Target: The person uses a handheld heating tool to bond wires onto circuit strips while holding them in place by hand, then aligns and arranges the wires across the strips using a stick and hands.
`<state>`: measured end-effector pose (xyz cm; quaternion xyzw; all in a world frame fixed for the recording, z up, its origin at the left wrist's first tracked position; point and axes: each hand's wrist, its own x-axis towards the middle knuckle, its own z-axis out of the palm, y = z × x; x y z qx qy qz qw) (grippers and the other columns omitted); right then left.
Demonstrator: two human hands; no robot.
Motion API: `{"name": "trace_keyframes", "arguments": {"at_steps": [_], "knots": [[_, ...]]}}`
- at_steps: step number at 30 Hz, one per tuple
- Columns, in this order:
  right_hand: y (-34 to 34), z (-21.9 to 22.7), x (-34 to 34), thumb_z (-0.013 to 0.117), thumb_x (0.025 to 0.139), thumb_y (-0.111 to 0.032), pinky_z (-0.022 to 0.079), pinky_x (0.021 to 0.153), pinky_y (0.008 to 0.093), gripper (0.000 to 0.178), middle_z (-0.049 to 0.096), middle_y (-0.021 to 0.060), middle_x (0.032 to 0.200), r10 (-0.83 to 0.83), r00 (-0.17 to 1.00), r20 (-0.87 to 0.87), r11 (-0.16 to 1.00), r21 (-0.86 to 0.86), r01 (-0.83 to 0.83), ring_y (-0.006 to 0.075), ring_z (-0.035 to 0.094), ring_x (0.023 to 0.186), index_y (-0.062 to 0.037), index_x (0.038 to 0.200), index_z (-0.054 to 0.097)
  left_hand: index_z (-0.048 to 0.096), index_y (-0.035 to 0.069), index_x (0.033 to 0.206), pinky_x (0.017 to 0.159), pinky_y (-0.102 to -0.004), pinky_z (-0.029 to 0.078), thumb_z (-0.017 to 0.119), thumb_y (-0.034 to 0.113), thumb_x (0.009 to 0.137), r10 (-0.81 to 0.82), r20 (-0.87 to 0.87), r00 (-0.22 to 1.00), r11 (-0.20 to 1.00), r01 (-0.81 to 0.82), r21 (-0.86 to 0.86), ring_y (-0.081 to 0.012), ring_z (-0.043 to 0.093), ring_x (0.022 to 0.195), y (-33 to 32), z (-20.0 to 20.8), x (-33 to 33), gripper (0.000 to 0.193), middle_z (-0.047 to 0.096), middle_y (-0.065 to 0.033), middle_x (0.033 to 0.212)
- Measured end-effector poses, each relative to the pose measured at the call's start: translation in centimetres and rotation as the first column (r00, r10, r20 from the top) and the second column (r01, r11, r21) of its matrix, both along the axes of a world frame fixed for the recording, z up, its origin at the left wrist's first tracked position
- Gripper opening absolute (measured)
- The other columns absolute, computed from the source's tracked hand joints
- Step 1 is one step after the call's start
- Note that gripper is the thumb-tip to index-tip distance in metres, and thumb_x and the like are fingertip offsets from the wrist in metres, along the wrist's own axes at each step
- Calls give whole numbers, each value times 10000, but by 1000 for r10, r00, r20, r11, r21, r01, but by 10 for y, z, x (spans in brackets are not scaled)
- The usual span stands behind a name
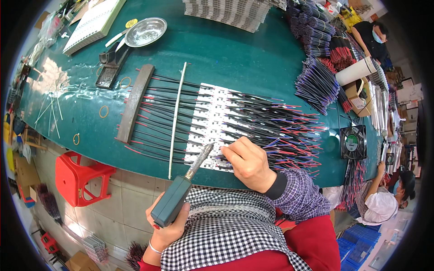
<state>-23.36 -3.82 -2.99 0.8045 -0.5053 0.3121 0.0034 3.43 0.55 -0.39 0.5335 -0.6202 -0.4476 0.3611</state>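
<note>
My left hand point(174, 228) is wrapped round the dark green handle of a soldering iron point(174, 198), whose silver tip rests over a sheet of small white circuit boards point(210, 108). Just right of that tip, my right hand point(248, 163) pinches what looks like a thin wire at the boards; its fingers hide most of it. Black wires point(169, 108) run leftward from the sheet, under a thin pale rod point(177, 119) and a dark bar point(136, 104) lying across them. On the other side, many black wires with red and blue ends point(280, 128) fan out to the right.
A metal bowl point(146, 32) and a dark holder point(110, 67) stand at the far left of the green table point(253, 58). Stacked board sheets point(226, 13) lie at the back. Wire bundles point(316, 86) and a fan point(353, 142) sit right. A red stool point(81, 178) stands left.
</note>
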Motion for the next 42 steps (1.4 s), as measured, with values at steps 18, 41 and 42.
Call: {"name": "trace_keyframes", "arguments": {"at_steps": [18,41,42], "knots": [[-3,4,2,658,715,-55,483,607,306,248,522,51,809,42,998,-40,998,42,-41,204,566,772,20,951,659,715,-24,923,643,-313,533,773,-6,764,-135,103,985,990,130,54,-228,664,716,-10,7,-2,170,687,-118,862],[-1,6,7,649,596,68,511,596,348,406,601,82,843,17,1000,-5,997,76,-16,249,609,744,17,995,702,707,-32,877,581,-307,511,719,-63,698,-73,84,994,996,69,51,-241,644,653,-4,-1,14,183,661,-119,818],[-1,6,7,647,593,72,511,591,349,409,603,84,844,6,1000,30,997,83,-9,250,610,743,13,993,705,710,-30,880,581,-308,511,720,-61,701,-75,94,993,996,70,54,-238,644,656,-4,-1,13,183,665,-118,823]]}}
